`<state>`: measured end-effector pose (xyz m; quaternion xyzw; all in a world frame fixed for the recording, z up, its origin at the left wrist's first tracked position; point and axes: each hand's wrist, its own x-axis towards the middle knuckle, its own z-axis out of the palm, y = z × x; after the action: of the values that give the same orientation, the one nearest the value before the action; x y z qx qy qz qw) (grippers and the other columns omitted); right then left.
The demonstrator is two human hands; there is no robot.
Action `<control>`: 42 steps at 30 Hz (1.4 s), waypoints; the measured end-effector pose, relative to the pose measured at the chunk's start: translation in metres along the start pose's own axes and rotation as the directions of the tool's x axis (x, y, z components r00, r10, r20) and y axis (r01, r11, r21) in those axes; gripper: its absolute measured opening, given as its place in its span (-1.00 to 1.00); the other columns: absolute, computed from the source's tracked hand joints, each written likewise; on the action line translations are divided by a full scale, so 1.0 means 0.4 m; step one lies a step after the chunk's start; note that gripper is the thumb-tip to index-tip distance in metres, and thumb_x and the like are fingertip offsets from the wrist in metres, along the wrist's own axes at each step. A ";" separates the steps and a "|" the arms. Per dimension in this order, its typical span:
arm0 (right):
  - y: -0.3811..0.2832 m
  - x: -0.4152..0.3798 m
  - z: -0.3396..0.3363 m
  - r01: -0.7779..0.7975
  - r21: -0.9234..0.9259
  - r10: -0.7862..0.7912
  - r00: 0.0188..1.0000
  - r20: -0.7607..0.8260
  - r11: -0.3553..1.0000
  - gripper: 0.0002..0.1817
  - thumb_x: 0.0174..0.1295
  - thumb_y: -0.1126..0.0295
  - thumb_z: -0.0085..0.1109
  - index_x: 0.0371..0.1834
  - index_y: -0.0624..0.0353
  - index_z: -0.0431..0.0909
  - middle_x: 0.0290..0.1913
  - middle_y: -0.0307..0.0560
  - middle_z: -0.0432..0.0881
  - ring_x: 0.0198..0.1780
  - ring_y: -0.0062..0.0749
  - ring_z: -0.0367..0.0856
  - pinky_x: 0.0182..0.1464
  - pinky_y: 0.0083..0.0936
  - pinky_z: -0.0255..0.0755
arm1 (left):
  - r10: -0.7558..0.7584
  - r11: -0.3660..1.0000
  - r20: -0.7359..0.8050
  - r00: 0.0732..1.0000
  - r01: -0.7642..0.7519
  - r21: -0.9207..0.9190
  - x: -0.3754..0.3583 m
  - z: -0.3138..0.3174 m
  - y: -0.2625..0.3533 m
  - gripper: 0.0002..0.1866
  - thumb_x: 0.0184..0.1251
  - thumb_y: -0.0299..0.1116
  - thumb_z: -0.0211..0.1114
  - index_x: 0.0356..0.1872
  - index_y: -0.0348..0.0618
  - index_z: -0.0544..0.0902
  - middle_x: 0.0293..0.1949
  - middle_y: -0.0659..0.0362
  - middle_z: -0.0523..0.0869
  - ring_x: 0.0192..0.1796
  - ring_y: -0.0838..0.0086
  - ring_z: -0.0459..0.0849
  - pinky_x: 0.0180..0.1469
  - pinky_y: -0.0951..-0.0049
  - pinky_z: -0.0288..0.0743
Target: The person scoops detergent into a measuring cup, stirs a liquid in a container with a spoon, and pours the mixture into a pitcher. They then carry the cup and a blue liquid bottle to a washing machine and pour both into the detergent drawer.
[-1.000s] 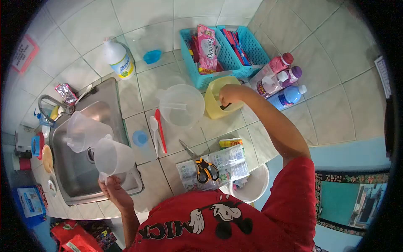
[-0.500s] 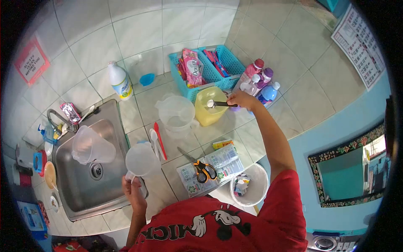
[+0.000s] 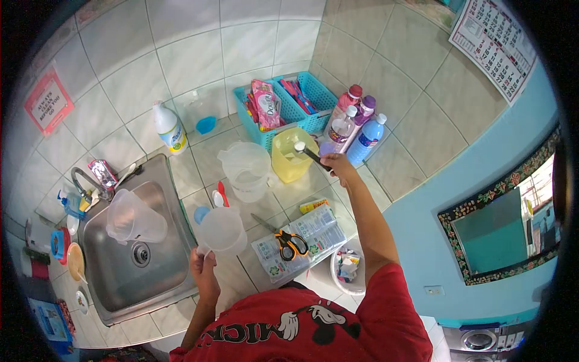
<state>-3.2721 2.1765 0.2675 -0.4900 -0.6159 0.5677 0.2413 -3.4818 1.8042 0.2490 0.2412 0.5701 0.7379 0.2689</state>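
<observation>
My left hand (image 3: 204, 269) is closed on the handle of a translucent measuring cup (image 3: 222, 231), held over the counter right of the sink. My right hand (image 3: 339, 166) grips the black handle of a measuring spoon (image 3: 313, 156); its bowl, with white contents, is over the mouth of a yellow pitcher (image 3: 289, 166). Beside that pitcher stands a translucent pitcher (image 3: 246, 171). A red spoon (image 3: 223, 193) and a white spoon (image 3: 217, 198) lie partly hidden behind the held cup. Scissors with orange and black handles (image 3: 292, 245) rest on a flattened printed packet (image 3: 277, 259).
A steel sink (image 3: 114, 289) at left holds another clear pitcher (image 3: 134, 218). Along the back are a white bottle (image 3: 170, 129), a blue scoop (image 3: 205, 125) and blue baskets (image 3: 260, 137). Coloured bottles (image 3: 367, 140) stand at right; a bin (image 3: 335, 280) is below the counter edge.
The measuring cup in my left hand has moved right and now covers more of the spoons. My right hand has tilted the measuring spoon, its handle now slanting down to the right. The view has shifted slightly.
</observation>
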 end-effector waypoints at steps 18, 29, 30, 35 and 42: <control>0.034 -0.024 0.032 0.018 0.119 -0.011 0.998 -0.063 0.993 -0.88 0.13 0.37 0.14 -0.34 0.16 0.58 -0.48 -0.32 0.47 -0.50 -0.60 0.32 -0.51 -0.64 0.18 | -0.037 0.999 -0.029 0.999 0.036 -0.015 0.005 -0.005 -0.004 -0.92 0.19 -0.51 0.09 -0.31 -0.10 0.43 -0.43 0.35 0.37 -0.36 0.68 0.30 -0.31 0.63 0.18; 0.040 -0.016 0.026 0.030 0.097 -0.025 0.998 -0.055 0.995 -0.85 0.13 0.35 0.14 -0.31 0.16 0.58 -0.49 -0.32 0.48 -0.52 -0.59 0.33 -0.51 -0.62 0.19 | -0.047 0.991 0.085 0.995 0.036 0.127 0.009 0.002 -0.019 -0.81 0.29 -0.48 0.06 -0.10 -0.24 0.37 -0.17 0.18 0.52 -0.06 0.51 0.47 0.06 0.51 0.27; 0.044 -0.014 0.025 0.030 0.097 -0.025 0.998 -0.055 0.995 -0.85 0.13 0.35 0.14 -0.31 0.16 0.58 -0.49 -0.32 0.48 -0.52 -0.59 0.33 -0.51 -0.62 0.19 | -0.047 0.991 0.085 0.995 0.036 0.128 0.008 0.005 -0.015 -0.81 0.29 -0.48 0.06 -0.10 -0.24 0.37 -0.17 0.18 0.52 -0.06 0.51 0.47 0.06 0.51 0.27; 0.036 -0.019 0.027 0.031 0.114 -0.027 0.999 -0.038 0.993 -0.86 0.13 0.33 0.15 -0.32 0.14 0.57 -0.48 -0.34 0.47 -0.51 -0.60 0.31 -0.51 -0.66 0.18 | -0.112 0.958 0.202 0.973 0.052 0.281 0.015 0.044 0.000 -0.78 0.29 -0.46 0.06 -0.08 -0.28 0.37 -0.19 0.13 0.53 -0.08 0.48 0.48 0.03 0.51 0.29; 0.050 -0.017 0.020 0.018 0.152 -0.012 0.999 -0.042 0.988 -0.87 0.14 0.33 0.15 -0.31 0.11 0.58 -0.48 -0.37 0.47 -0.51 -0.63 0.31 -0.52 -0.67 0.16 | -0.099 0.959 0.390 0.916 -0.017 0.283 0.038 0.093 -0.006 -0.80 0.28 -0.48 0.06 -0.10 -0.27 0.39 -0.21 0.13 0.53 -0.08 0.47 0.46 0.01 0.50 0.28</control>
<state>-3.2695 2.1645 0.2488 -0.4770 -0.5694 0.6011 0.2949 -3.4682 1.8414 0.2563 0.4103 0.6069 0.5787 0.3584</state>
